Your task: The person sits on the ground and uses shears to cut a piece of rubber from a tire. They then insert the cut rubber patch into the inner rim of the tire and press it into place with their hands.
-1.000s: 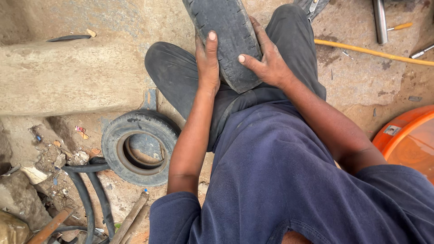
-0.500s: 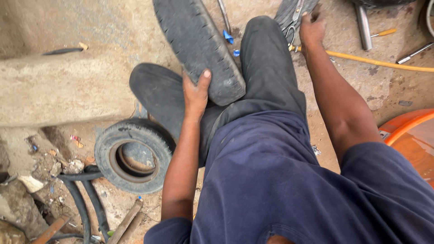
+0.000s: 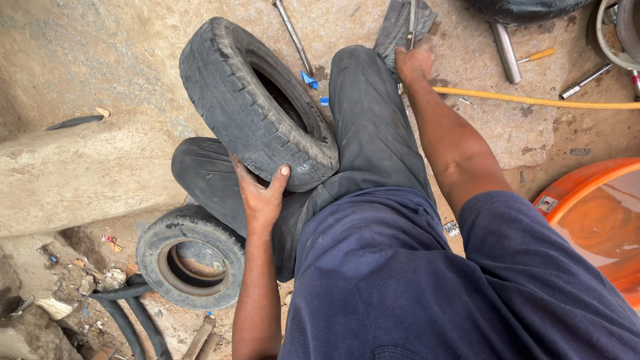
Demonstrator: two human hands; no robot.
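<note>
Near the lower left corner of the dirt ground (image 3: 120, 60) a second small tyre (image 3: 192, 257) lies flat beside some black rubber hose (image 3: 130, 320) and rubble, just under a long concrete kerb (image 3: 80, 173). Right of it, a worn black tyre (image 3: 257, 103) stands tilted on the person's left thigh, its tread facing the camera and its open centre turned to the right. The left hand (image 3: 261, 193) grips the tyre's lower edge, palm under the tread and thumb spread up onto the sidewall, so the fingers are wrapped around rubber. Between the tyre and the right knee a thin metal rod (image 3: 292, 37) lies on the ground with small blue scraps near it. Further right, the right hand (image 3: 413, 61) is stretched past the knee, closed over a slim tool (image 3: 412, 20) that rests on a grey rubber patch (image 3: 399, 27); how tightly it pinches I cannot tell. A yellow hose (image 3: 533, 101) runs toward the right edge, with a metal bar (image 3: 505, 50) above it and an orange tub (image 3: 593, 220) at the right edge
</note>
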